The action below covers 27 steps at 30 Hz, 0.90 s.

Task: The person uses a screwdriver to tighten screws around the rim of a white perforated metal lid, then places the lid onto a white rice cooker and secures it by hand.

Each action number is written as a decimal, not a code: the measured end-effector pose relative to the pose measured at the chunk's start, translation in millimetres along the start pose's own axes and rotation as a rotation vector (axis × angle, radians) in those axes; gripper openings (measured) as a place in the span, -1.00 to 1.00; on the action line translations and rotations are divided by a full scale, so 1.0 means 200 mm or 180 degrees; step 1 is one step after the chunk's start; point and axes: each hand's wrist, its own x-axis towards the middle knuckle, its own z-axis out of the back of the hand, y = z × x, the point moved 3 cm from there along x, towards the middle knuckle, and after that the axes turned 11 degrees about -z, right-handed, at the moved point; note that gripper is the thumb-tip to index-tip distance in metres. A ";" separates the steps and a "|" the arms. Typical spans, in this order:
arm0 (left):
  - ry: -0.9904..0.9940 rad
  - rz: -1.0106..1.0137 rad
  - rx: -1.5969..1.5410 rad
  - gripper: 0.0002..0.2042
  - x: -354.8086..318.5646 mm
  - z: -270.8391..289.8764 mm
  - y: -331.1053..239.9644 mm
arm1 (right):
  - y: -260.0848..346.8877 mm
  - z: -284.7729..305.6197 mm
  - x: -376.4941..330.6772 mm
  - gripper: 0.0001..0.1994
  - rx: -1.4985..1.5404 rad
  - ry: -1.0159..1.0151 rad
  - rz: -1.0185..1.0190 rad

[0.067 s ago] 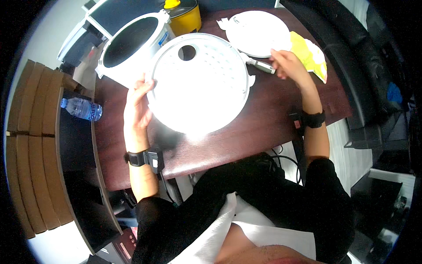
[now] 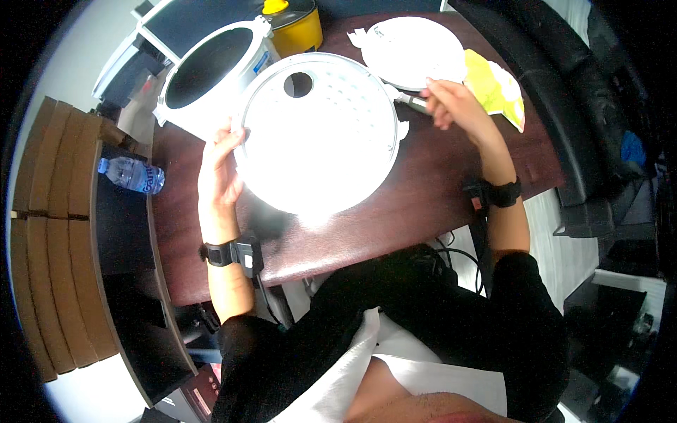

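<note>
A round white cover (image 2: 310,151) with a hole near its far edge and rows of dimples is bright with glare over the middle of the table. My left hand (image 2: 224,158) grips its left rim, thumb on the top face and fingers partly hidden. Beyond its right edge, a grey-handled tool (image 2: 416,103) lies partly behind my right hand (image 2: 455,109). The fingers of that hand are loosely bent and apart, with no object visible in them; they are slightly blurred. Whether they touch the tool cannot be seen.
A white cylindrical housing (image 2: 261,53) with a dark inside stands far left, beside a yellow container (image 2: 300,34). A white disc (image 2: 412,53) and a yellow-and-white packet (image 2: 490,88) lie far right. A water bottle (image 2: 132,175) lies left of the brown table (image 2: 338,243).
My right hand has moved a little left, covering more of the grey-handled tool. My left hand and the cover stay almost where they were.
</note>
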 end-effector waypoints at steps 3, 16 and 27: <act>0.0091 -0.0014 -0.0125 -0.58 0.00 0.01 -0.01 | 0.16 -0.19 -0.15 -0.63 0.1037 0.0808 -0.0041; -0.1001 -0.0900 0.1628 -0.42 0.12 -0.11 -0.41 | 0.76 -0.41 0.22 -0.70 0.1512 0.0747 0.1401; -0.1254 -0.1431 0.1996 -0.53 0.44 0.34 -0.62 | 1.01 -0.70 0.82 -0.69 0.0210 0.0242 0.0901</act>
